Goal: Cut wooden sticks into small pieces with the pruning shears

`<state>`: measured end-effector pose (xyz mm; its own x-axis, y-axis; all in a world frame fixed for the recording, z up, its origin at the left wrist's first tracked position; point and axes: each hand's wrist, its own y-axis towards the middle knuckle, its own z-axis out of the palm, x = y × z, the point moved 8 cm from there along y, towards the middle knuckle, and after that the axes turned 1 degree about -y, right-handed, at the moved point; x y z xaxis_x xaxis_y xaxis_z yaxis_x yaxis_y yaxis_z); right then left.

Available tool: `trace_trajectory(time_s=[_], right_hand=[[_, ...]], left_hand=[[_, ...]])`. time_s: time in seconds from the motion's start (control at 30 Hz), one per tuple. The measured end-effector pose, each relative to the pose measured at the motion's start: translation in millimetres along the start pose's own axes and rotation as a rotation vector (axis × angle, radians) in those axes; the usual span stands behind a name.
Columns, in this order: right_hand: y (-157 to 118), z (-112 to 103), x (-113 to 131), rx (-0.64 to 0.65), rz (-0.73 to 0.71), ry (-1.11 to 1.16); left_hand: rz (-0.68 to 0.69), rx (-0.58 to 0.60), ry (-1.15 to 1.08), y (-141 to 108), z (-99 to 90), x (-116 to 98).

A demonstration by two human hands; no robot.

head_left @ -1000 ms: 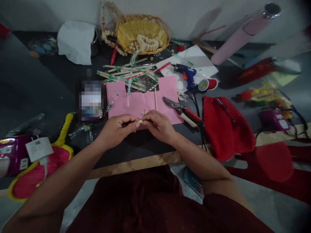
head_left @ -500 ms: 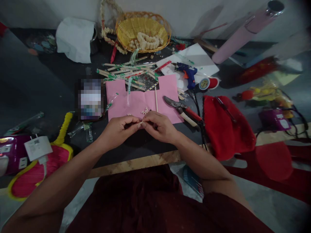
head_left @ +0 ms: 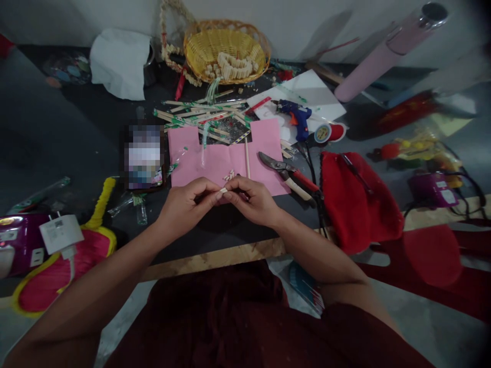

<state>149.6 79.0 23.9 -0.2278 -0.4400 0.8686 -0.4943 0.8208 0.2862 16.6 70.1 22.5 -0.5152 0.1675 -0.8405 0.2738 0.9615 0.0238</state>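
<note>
Left hand (head_left: pixel 190 200): thumb and forefinger pinched on one end of a small pale piece (head_left: pixel 223 190). Right hand (head_left: pixel 253 200): thumb and forefinger closed at the other end of the same piece. The piece is held over the near edge of the pink paper (head_left: pixel 218 161); its finer shape is too small to be told.

Step in hand, as judged: a single piece is being worked or inspected between the fingertips. For the next move, a light, steady pinch is called for from both hands, as a piece this slight could easily be dropped.

Just beyond the fingertips: a little pile of short pieces (head_left: pixel 229 176), laid on the pink paper. To its right: one pale stick (head_left: pixel 247 158), laid lengthwise. Beside that, partly on the paper: a pair of shears (head_left: pixel 286 171), one grip red, one pale.

Farther out: a heap of sticks (head_left: pixel 203 115), many in green-marked wrappers; a blue glue gun (head_left: pixel 297 116), partly over white paper (head_left: pixel 320 94); a spool of red thread (head_left: pixel 335 133); a red cloth (head_left: pixel 364 209) on which a pen (head_left: pixel 356 173) is rested.

At the back: a yellow basket (head_left: pixel 194 53), in which pale pieces, some joined in a curved row, are held.
</note>
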Motion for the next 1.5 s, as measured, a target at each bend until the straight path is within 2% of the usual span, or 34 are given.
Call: trace_trajectory(time_s=[0.4, 0.8, 0.97, 1.1, 1.23, 1.37, 1.5], right_hand=[[-0.9, 1.3, -6.4, 0.006, 0.093, 0.062], [-0.2, 2.9, -6.3, -0.004, 0.082, 0.078], [-1.6, 3.8, -5.3, -0.003, 0.077, 0.038], [0.3, 0.3, -4.7, -0.004, 0.022, -0.134], [4.3, -11.9, -9.3, -0.037, -0.050, -0.501], [4.3, -14.7, -23.5, 0.026, 0.024, -0.800], [3.3, -12.4, -28.1, 0.051, 0.098, -0.908]], left_hand=[[-0.017, -0.004, -0.030, 0.4, 0.8, -2.7], [-0.052, -0.055, -0.056, -1.5, 0.2, 0.8], [-0.032, -0.053, -0.002, -0.1, 1.1, -0.5], [-0.037, -0.043, 0.021, 2.4, 0.9, 3.5], [-0.136, -0.058, -0.086, 4.6, -2.7, 13.8], [-0.204, -0.055, -0.151, 6.3, -2.9, 19.0], [-0.206, -0.044, -0.220, 7.8, -1.6, 19.6]])
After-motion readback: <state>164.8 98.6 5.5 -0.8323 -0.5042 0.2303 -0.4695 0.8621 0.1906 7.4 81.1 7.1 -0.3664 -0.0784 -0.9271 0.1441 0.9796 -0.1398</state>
